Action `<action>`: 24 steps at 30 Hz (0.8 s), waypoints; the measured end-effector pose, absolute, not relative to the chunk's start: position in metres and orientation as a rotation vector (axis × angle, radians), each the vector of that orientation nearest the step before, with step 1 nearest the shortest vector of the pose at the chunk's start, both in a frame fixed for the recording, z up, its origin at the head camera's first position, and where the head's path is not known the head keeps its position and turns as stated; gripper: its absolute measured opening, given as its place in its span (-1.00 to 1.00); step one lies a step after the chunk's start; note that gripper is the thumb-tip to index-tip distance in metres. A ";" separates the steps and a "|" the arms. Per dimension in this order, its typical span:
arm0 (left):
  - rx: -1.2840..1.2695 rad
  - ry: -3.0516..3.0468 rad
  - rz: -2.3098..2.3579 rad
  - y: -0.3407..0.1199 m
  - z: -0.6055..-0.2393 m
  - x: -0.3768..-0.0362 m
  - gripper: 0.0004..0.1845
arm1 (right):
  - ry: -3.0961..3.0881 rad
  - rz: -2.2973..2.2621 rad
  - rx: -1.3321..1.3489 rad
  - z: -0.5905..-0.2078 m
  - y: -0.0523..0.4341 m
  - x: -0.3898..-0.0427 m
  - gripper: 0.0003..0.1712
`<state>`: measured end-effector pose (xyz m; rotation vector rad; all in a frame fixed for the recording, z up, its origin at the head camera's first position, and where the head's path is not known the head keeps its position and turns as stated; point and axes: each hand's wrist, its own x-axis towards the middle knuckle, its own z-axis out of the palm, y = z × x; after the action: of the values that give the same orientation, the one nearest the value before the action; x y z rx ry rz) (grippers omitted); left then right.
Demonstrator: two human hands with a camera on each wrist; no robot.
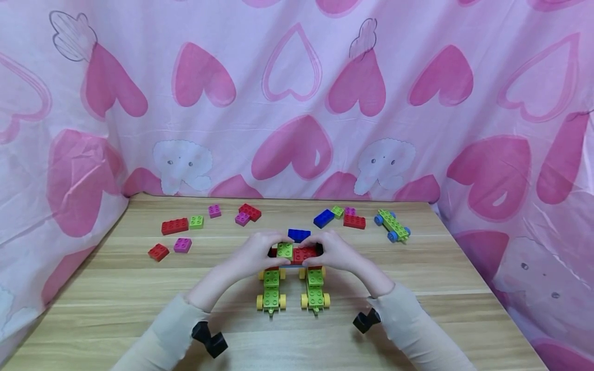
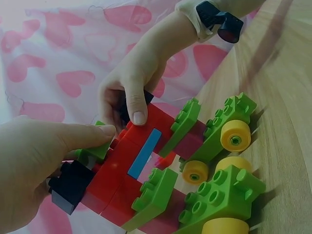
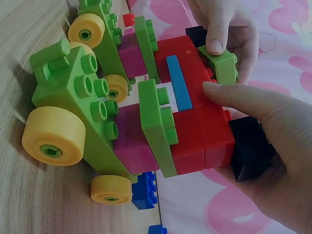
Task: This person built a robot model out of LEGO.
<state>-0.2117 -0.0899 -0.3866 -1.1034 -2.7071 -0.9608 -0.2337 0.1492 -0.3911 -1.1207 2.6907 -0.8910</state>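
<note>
A brick assembly (image 1: 297, 253) of red, black and green bricks spans two green carts with yellow wheels (image 1: 271, 293) (image 1: 315, 291) at the table's middle. My left hand (image 1: 265, 248) grips its left end, and a fingertip presses the small green brick (image 2: 97, 146) on top. My right hand (image 1: 326, 248) grips the right end. In the right wrist view its thumb lies on the red bricks (image 3: 204, 126) and its fingers wrap the black end brick (image 3: 251, 148). A thin blue strip (image 2: 145, 152) shows on the red face. A blue brick (image 1: 299, 234) lies just behind the hands.
Loose bricks lie at the back left: red (image 1: 174, 225), green (image 1: 196, 222), magenta (image 1: 182, 245), red (image 1: 158, 252). At the back right lie a blue brick (image 1: 323, 218), a red one (image 1: 354, 221) and a green cart with blue wheels (image 1: 392, 225). Pink heart cloth (image 1: 297, 103) surrounds the wooden table (image 1: 116, 293).
</note>
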 end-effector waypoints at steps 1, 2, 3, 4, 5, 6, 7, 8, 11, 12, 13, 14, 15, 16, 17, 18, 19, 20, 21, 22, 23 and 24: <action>-1.099 -2.710 -0.962 -0.090 -0.387 -0.212 -0.57 | 2.691 -0.892 -1.119 -0.391 0.149 -0.234 -0.60; -1.096 -2.712 -0.965 -0.089 -0.387 -0.212 -0.57 | 2.690 -0.893 -1.118 -0.391 0.149 -0.234 -0.60; -1.095 -2.713 -0.966 -0.089 -0.387 -0.212 -0.56 | 2.688 -0.895 -1.117 -0.391 0.149 -0.234 -0.60; -1.093 -2.712 -0.972 -0.089 -0.388 -0.212 -0.56 | 2.688 -0.897 -1.117 -0.391 0.149 -0.233 -0.60; -1.091 -2.713 -0.975 -0.089 -0.388 -0.212 -0.56 | 2.688 -0.898 -1.116 -0.391 0.149 -0.234 -0.60; -1.088 -2.712 -0.978 -0.089 -0.388 -0.213 -0.56 | 2.688 -0.900 -1.116 -0.390 0.149 -0.233 -0.60; -1.087 -2.711 -0.982 -0.089 -0.388 -0.213 -0.56 | 2.688 -0.900 -1.119 -0.390 0.149 -0.234 -0.60; -1.086 -2.710 -0.984 -0.089 -0.389 -0.213 -0.56 | 2.691 -0.899 -1.121 -0.391 0.149 -0.234 -0.60; -1.078 -2.710 -0.978 -0.089 -0.389 -0.214 -0.56 | 2.698 -0.895 -1.121 -0.391 0.149 -0.234 -0.60; -1.076 -2.710 -0.973 -0.089 -0.389 -0.214 -0.56 | 2.701 -0.892 -1.123 -0.391 0.149 -0.234 -0.60; -1.077 -2.710 -0.967 -0.089 -0.390 -0.214 -0.56 | 2.702 -0.891 -1.125 -0.392 0.149 -0.234 -0.60; -1.076 -2.710 -0.963 -0.089 -0.390 -0.214 -0.55 | 2.703 -0.891 -1.119 -0.392 0.149 -0.234 -0.60; -1.075 -2.710 -0.961 -0.089 -0.390 -0.214 -0.55 | 2.701 -0.892 -1.116 -0.392 0.149 -0.234 -0.60; -1.077 -2.709 -0.960 -0.089 -0.390 -0.214 -0.55 | 2.700 -0.892 -1.113 -0.392 0.149 -0.234 -0.60; -1.081 -2.706 -0.958 -0.090 -0.390 -0.214 -0.55 | 2.700 -0.890 -1.114 -0.392 0.149 -0.234 -0.60; -1.086 -2.703 -0.958 -0.090 -0.391 -0.214 -0.56 | 2.701 -0.889 -1.115 -0.392 0.149 -0.234 -0.60; -1.093 -2.699 -0.957 -0.091 -0.391 -0.214 -0.57 | 2.700 -0.891 -1.116 -0.392 0.149 -0.234 -0.60; -1.098 -2.696 -0.958 -0.091 -0.391 -0.214 -0.59 | 2.700 -0.892 -1.117 -0.392 0.149 -0.234 -0.60; -1.103 -2.695 -0.957 -0.092 -0.391 -0.215 -0.60 | 2.702 -0.892 -1.122 -0.392 0.149 -0.234 -0.60; -1.106 -2.694 -0.955 -0.092 -0.391 -0.215 -0.61 | 2.703 -0.894 -1.126 -0.392 0.149 -0.234 -0.60; -1.109 -2.693 -0.952 -0.093 -0.392 -0.215 -0.61 | 2.704 -0.895 -1.130 -0.392 0.149 -0.234 -0.60; -1.110 -2.694 -0.951 -0.093 -0.392 -0.216 -0.61 | 2.704 -0.896 -1.131 -0.392 0.149 -0.234 -0.60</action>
<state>-0.2158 -0.0929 -0.3923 -1.1104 -2.6939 -0.9513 -0.2339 0.1493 -0.3917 -1.1308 2.7039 -0.8961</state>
